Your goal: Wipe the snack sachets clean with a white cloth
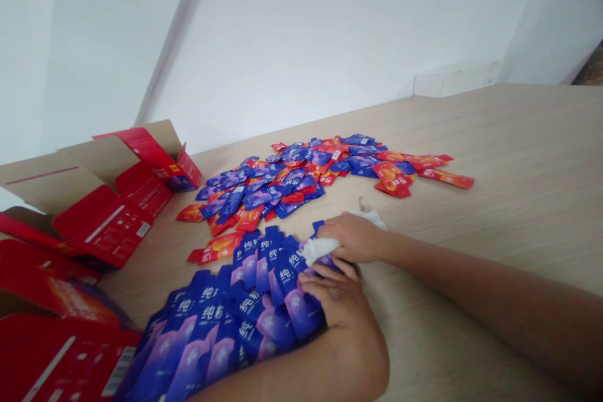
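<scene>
My right hand (352,237) is closed on a crumpled white cloth (320,250), pressed against the upper end of a blue sachet. Just below it, my left hand (333,296) lies with its fingers stretched out over the right end of the blue-and-purple sachets (264,320); its thumb is hidden. These sachets overlap in fanned rows, printed side up. Part of the white cloth also shows beyond the right hand. Behind the rows spreads a loose heap of blue sachets (264,196) and red-orange sachets (393,177).
Opened red cardboard boxes (106,226) with brown insides line the left side. Another red box (61,358) stands at the lower left, close to the sachet rows. A white wall (330,31) bounds the wooden table (518,201), with a low white box (455,81) against it.
</scene>
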